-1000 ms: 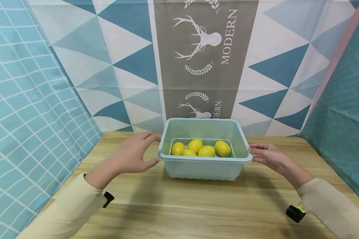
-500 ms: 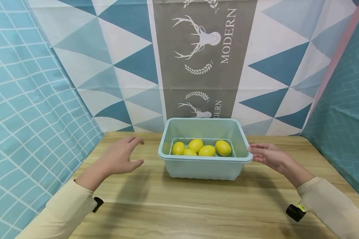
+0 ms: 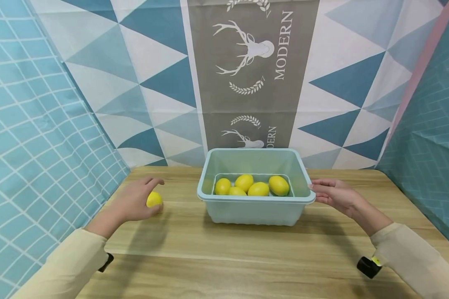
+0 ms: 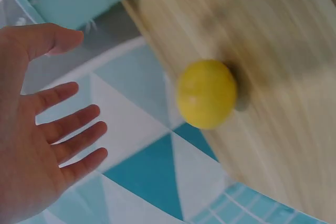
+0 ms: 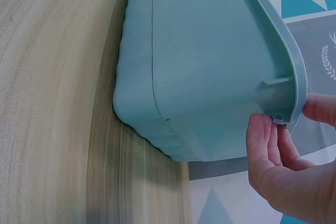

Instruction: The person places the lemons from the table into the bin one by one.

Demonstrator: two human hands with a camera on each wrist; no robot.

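A single lemon point(image 3: 154, 199) lies on the wooden table, left of the pale blue-green plastic bin point(image 3: 254, 212). Over it hovers my left hand point(image 3: 132, 201), fingers spread and thumb apart. The left wrist view has this lemon point(image 4: 206, 94) well clear of the fingertips. Several lemons point(image 3: 258, 189) sit on the bottom of the bin. My right hand point(image 3: 336, 195) pinches the bin's right rim. In the right wrist view its thumb is at the rim's outer edge, and the curled fingers point(image 5: 257, 135) are tucked under the lip against the side wall.
A wooden table point(image 3: 224, 265) carries everything. Behind the bin stands a wall covering point(image 3: 254, 95) with triangles and a deer print. A blue tiled-pattern sheet point(image 3: 33, 145) borders the left side, and a teal sheet point(image 3: 430, 166) the right.
My left hand has moved left, away from the bin's left rim. The lemon on the table has come into view beside it. My right hand stays on the right rim.
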